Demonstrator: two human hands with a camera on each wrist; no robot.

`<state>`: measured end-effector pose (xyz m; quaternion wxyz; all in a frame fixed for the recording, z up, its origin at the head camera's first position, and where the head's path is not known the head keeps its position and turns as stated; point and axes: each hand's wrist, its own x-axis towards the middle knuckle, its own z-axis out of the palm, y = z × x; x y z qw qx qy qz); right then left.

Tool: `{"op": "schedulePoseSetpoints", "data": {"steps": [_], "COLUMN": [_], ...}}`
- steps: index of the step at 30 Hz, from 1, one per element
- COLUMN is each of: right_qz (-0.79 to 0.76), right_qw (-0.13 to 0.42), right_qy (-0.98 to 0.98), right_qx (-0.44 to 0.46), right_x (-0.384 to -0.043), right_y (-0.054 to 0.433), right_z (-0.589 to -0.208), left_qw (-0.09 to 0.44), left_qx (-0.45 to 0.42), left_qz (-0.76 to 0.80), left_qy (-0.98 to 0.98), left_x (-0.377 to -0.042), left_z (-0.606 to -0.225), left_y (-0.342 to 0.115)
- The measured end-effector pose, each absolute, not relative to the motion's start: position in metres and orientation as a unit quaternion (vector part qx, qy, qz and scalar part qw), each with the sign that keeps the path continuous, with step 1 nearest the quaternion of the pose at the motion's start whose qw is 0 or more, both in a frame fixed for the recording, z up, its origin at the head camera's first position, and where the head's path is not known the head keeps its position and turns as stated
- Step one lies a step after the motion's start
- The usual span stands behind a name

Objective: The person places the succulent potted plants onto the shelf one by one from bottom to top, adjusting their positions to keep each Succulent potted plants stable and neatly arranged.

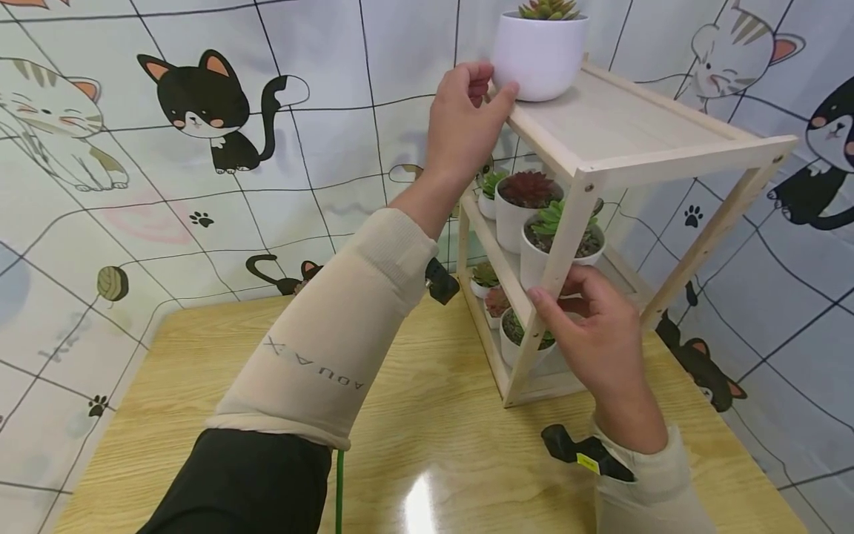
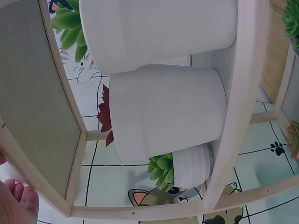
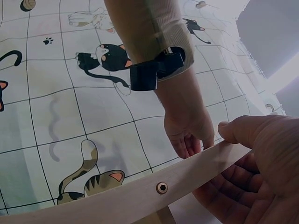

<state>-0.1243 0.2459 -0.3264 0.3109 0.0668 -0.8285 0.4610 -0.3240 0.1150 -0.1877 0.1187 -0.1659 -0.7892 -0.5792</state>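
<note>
A white pot with a succulent (image 1: 540, 55) stands at the left edge of the wooden shelf's top board (image 1: 640, 111). My left hand (image 1: 467, 119) holds this pot low on its near left side, thumb at the base and index fingertip higher up. In the left wrist view, curled fingers (image 2: 21, 198) of that hand show just outside the top rail. Lower down, my right hand (image 1: 597, 334) grips the shelf's front post (image 1: 567, 245), thumb on the outer side and fingers curled behind. The right wrist view shows this grip close up on the pale post (image 3: 140, 191).
On the middle tier stand a green succulent (image 1: 560, 237), a red one (image 1: 523, 204) and a small green one (image 1: 488, 196). Several smaller pots (image 1: 497, 297) line the bottom tier. The shelf stands on a wood-grain table (image 1: 414, 415) before cat-patterned cloth walls (image 1: 320, 148).
</note>
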Motion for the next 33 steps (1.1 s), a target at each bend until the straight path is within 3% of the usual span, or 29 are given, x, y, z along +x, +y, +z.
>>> {"op": "schedulePoseSetpoints", "data": {"steps": [25,33], "right_qz": [0.457,0.454], "right_qw": [0.325,0.330], "right_qy": [-0.824,-0.824], "right_qx": [0.080,0.079], "right_x": [-0.126,-0.125], "right_y": [0.243,0.243], "right_z": [-0.326,-0.326], "left_qw": [0.129,0.166], "left_qx": [-0.178,-0.212], "left_qz": [-0.574,-0.578], "left_qy": [-0.789,-0.770], "left_x": [-0.321,-0.311], "left_z": [-0.196,-0.207], "left_y": [0.108,0.089]}}
